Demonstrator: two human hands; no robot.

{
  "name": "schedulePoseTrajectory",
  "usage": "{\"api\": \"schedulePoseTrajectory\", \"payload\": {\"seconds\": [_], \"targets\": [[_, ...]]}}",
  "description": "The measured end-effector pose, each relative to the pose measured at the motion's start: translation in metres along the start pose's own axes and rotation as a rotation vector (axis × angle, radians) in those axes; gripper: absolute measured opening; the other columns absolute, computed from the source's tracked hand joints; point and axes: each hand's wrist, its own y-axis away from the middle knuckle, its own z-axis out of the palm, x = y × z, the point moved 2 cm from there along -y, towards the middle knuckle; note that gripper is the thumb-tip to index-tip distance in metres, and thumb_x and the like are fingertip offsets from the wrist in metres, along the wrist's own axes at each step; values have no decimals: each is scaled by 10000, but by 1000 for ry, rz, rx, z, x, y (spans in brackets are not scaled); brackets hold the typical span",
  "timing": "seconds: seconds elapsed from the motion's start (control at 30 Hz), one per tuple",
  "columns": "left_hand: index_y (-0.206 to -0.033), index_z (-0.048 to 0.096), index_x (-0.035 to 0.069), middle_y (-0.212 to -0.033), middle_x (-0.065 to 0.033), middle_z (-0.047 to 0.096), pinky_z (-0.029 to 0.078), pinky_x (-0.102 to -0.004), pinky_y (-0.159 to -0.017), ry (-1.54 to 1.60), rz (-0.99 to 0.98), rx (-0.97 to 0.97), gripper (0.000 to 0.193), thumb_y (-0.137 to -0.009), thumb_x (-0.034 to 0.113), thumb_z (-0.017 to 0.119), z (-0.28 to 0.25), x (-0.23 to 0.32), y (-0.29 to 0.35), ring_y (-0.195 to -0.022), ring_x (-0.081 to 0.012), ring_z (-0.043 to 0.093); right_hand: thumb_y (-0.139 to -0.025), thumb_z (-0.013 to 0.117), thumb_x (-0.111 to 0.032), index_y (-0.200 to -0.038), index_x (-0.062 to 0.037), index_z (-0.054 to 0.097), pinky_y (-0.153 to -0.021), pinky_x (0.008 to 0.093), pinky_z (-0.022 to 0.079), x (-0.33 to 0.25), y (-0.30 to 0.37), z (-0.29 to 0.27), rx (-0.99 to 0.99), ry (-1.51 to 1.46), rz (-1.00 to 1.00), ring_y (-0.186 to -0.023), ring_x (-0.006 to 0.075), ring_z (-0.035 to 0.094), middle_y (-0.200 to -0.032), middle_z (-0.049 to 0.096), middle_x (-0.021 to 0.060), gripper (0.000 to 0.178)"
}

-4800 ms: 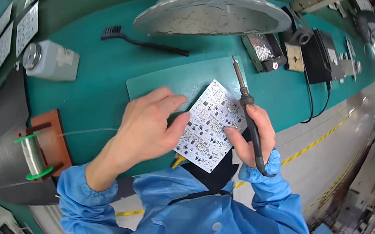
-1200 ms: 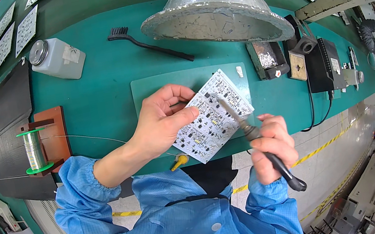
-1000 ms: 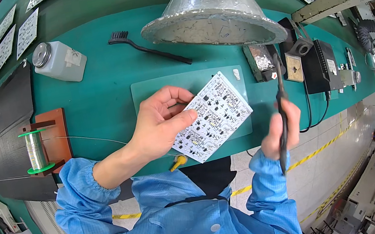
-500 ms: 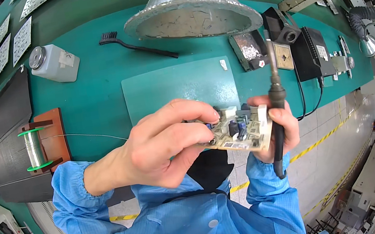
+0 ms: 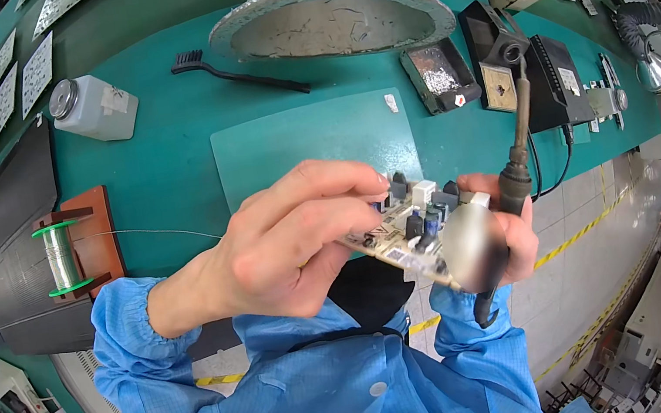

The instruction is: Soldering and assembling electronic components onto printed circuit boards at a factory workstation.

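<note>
A populated circuit board (image 5: 409,251) is held tilted between my hands, in front of my chest. My left hand (image 5: 284,245) is closed on its left side, thumb below and fingers over the small parts. At the board's right end, my right hand (image 5: 518,235) grips the board and also a soldering iron (image 5: 514,185), whose tip points up and away. A blurred patch hides the board's right corner and part of the iron's handle. Thin solder wire (image 5: 166,227) runs from a spool (image 5: 61,258) on a brown stand (image 5: 97,221) to behind my left wrist.
A metal fume hood (image 5: 328,17) hangs over the green bench. Around it are a black brush (image 5: 241,74), a white bottle (image 5: 97,110), a dark tray (image 5: 440,76), an iron holder (image 5: 493,36) and a black soldering station (image 5: 561,82). Boards line the far side.
The circuit board has turned, its right end dropping nearer to me. The soldering iron has swung so its tip leans further right. My left hand has shifted slightly with the board.
</note>
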Motion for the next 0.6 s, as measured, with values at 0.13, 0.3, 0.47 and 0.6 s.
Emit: {"api": "schedulePoseTrajectory", "payload": {"seconds": [0.13, 0.3, 0.47, 0.6], "targets": [[-1084, 576, -52, -1050, -169, 613, 532, -283, -709, 207, -499, 46, 316, -774, -117, 594, 5, 1, 6, -873, -207, 644, -743, 700, 7, -1193, -79, 462, -831, 398, 482, 3, -8, 0, -145, 315, -254, -959, 278, 577, -1081, 577, 224, 516], [-1155, 541, -74, -985, -155, 664, 541, -271, -739, 679, -1043, 231, 319, -848, -11, 601, 7, -24, 17, -854, -141, 649, -836, 654, -97, -1210, -12, 487, -983, 462, 370, 13, -3, 2, -185, 548, -235, -1083, 327, 553, -1109, 603, 254, 418], [-1131, 544, -79, -986, -146, 660, 546, -277, -730, 648, -1068, 264, 311, -837, -6, 615, 10, -47, 29, -848, -148, 654, -975, 436, -384, -1174, -40, 532, -798, 450, 444, 10, 8, 5, -257, 349, -254, -797, 293, 573, -886, 617, 210, 408], [-1129, 536, -78, -977, -128, 653, 543, -274, -713, 630, -1053, 287, 323, -825, -11, 623, 12, -50, 32, -850, -146, 648, -939, 507, -378, -1004, -46, 553, -754, 451, 444, 5, 6, 9, -375, 301, -181, -615, 236, 534, -615, 578, 121, 342]]}}
